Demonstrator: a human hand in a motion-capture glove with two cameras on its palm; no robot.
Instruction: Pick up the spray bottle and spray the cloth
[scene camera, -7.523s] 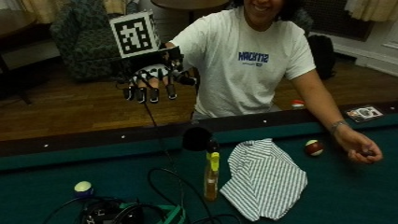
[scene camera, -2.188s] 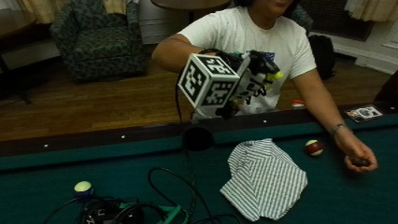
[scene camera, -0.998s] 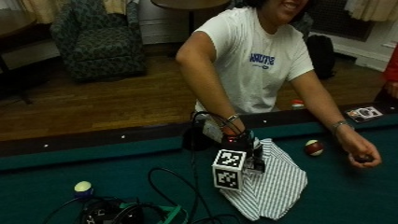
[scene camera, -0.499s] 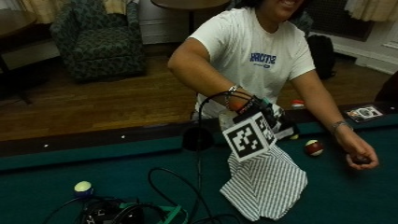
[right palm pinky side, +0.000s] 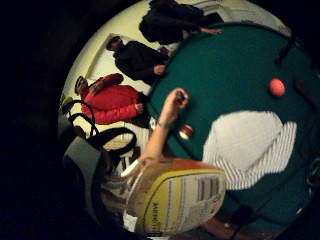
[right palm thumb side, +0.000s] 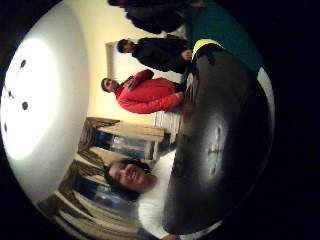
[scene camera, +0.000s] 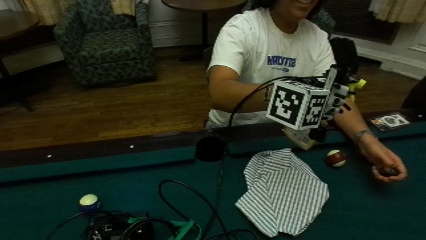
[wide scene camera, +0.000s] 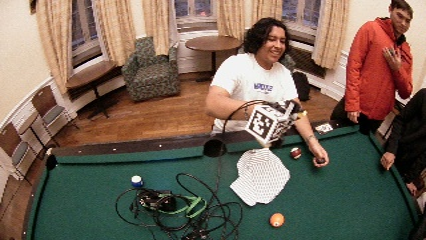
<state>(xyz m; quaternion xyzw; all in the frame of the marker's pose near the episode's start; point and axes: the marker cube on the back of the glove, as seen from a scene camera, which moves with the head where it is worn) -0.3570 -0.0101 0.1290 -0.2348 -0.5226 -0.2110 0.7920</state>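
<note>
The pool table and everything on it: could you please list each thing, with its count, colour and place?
pool table: one, green felt, dark rail.
cloth: one, white with dark stripes, flat on the felt.
spray bottle: one, yellowish label, held above the cloth.
striped ball: one, red and white, beside the cloth.
orange ball: one, past the cloth.
blue and white ball: one, by the cables.
cables: black tangle with a green strap.
right hand: black glove, grips the bottle.
left hand: bare, resting on the felt.

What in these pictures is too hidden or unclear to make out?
- Right hand: in the outside view the marker cube covers its fingers.
- Spray bottle: nozzle hidden in every view; only its label shows.
- Bare hand: closed round something dark, too small to identify.
</note>
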